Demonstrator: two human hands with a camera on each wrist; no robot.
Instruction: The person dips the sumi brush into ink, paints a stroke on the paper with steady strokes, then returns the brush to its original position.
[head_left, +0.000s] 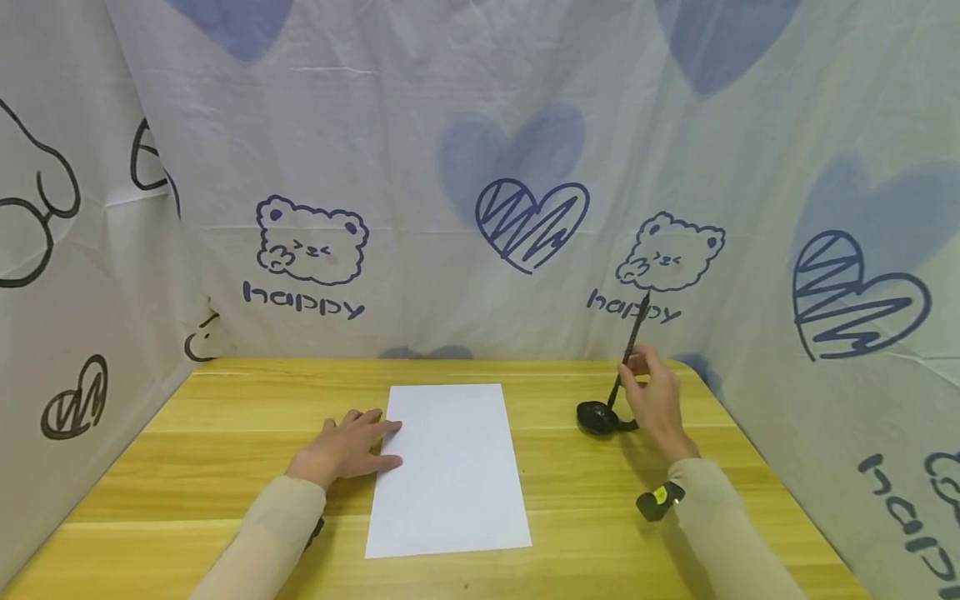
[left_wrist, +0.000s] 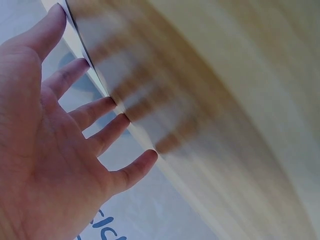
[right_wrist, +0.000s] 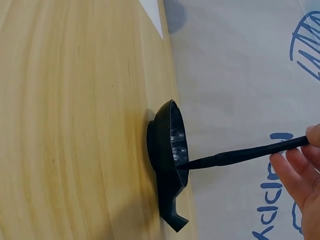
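Note:
A slim dark brush is pinched by the fingers of my right hand, its tapered end pointing down. In the right wrist view, that tip reaches inside a small black dish with a bent handle or spout. The dish stands on the table to the right of the paper. My left hand lies with fingers spread, thumb and forefinger touching the left edge of a white sheet of paper. The left wrist view shows the fingers of this hand extended, tips on the surface.
The wooden table has a yellow grain. A pale cloth printed with hearts, bears and "happy" hangs behind it and along both sides. A dark wrist device sits on the right sleeve's cuff.

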